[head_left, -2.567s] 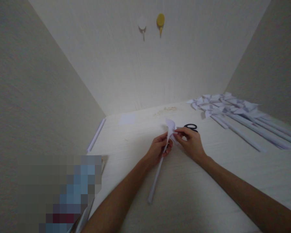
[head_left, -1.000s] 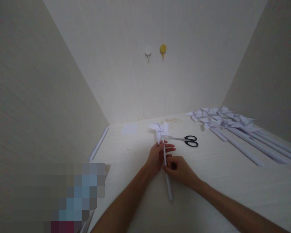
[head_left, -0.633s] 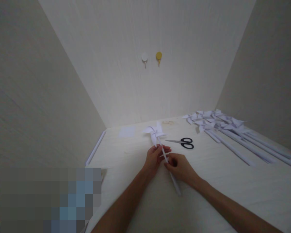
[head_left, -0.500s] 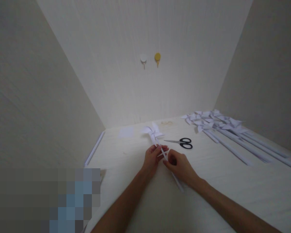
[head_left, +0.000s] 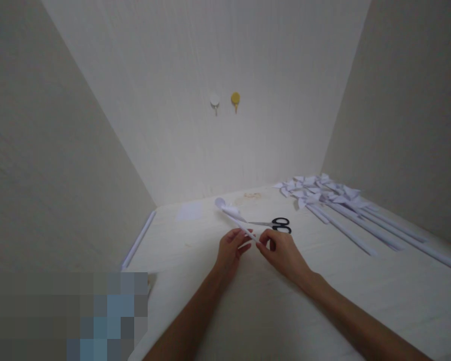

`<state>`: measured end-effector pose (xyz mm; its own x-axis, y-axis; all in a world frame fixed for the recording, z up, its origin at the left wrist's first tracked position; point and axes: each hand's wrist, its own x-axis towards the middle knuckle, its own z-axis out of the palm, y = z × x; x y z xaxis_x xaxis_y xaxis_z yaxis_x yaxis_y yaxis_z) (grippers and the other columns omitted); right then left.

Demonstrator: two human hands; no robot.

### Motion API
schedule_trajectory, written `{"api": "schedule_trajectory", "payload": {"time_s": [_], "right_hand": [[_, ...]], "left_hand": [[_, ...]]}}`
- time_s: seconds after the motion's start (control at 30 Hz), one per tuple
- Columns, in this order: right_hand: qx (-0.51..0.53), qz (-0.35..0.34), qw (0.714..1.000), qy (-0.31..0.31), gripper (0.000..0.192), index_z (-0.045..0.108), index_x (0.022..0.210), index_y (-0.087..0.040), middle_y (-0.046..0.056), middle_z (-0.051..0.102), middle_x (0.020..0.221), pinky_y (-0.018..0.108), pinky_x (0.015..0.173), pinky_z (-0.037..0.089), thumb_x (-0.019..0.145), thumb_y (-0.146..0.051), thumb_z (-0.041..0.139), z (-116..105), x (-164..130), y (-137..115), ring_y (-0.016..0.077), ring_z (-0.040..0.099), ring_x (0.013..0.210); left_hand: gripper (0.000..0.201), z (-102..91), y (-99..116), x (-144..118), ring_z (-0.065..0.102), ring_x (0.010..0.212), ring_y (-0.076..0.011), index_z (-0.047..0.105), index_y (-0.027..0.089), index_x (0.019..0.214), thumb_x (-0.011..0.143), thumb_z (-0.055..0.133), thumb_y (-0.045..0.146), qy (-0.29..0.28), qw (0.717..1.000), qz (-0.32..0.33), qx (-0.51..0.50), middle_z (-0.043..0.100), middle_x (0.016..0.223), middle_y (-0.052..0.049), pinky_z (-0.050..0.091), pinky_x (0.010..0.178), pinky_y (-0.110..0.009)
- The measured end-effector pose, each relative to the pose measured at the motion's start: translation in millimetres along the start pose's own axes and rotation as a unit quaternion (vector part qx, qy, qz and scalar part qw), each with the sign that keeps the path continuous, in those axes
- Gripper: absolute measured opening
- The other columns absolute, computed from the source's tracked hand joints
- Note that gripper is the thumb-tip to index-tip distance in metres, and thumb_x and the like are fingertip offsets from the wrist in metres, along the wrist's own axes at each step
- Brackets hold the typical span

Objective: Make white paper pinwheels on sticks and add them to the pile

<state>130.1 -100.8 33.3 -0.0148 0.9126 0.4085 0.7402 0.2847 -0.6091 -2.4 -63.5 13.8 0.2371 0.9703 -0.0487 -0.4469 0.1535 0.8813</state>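
Note:
A white paper pinwheel (head_left: 231,209) is held over the table, its vanes pointing away from me and seen at a slant. My left hand (head_left: 229,253) is closed on its rolled-paper stick (head_left: 243,228) with thumb and fingers. At the stick's near end, my right hand (head_left: 281,250) pinches with thumb and forefinger, the other fingers curled. Just behind my right hand lies a pair of black-handled scissors (head_left: 281,224), blades toward the pinwheel.
Several finished paper pinwheels (head_left: 338,205) lie piled at the right on the white table (head_left: 346,301). A square paper sheet (head_left: 190,211) and a rolled paper stick (head_left: 139,239) lie at the left. Two hooks, white (head_left: 215,102) and yellow (head_left: 235,99), are on the back wall.
The pinwheel has tilted, so its vanes now show at a slant rather than facing me. The stick's length below my right hand no longer shows. The view has shifted slightly.

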Motion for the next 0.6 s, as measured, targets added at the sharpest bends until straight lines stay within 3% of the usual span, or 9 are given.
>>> {"api": "schedule_trajectory", "payload": {"time_s": [0.27,0.6], "right_hand": [[-0.028,-0.035,0.999,-0.015,0.005,0.054,0.064,-0.016,0.002,0.058,0.062,0.024,0.051,0.036,0.068,-0.019,0.051,0.4,-1.7,-2.4,0.0129,0.049,0.052],[0.080,0.024,0.994,-0.069,0.013,0.061,0.067,-0.015,0.001,0.056,0.056,0.021,0.045,0.033,0.069,-0.024,0.051,2.2,-3.2,-0.3,0.0106,0.045,0.047]], "left_hand": [[0.019,-0.7,-1.3,-0.7,0.055,0.064,-0.0095,0.062,0.013,0.067,0.057,0.067,0.029,0.013,1.000,0.012,0.025,0.060,0.073,-0.003,0.043,0.051,-0.017],[0.019,-2.3,-2.6,-1.6,0.053,0.065,-0.0089,0.063,0.013,0.068,0.061,0.064,0.030,-0.016,1.000,0.007,0.024,0.059,0.074,-0.003,0.041,0.051,-0.016]]}}
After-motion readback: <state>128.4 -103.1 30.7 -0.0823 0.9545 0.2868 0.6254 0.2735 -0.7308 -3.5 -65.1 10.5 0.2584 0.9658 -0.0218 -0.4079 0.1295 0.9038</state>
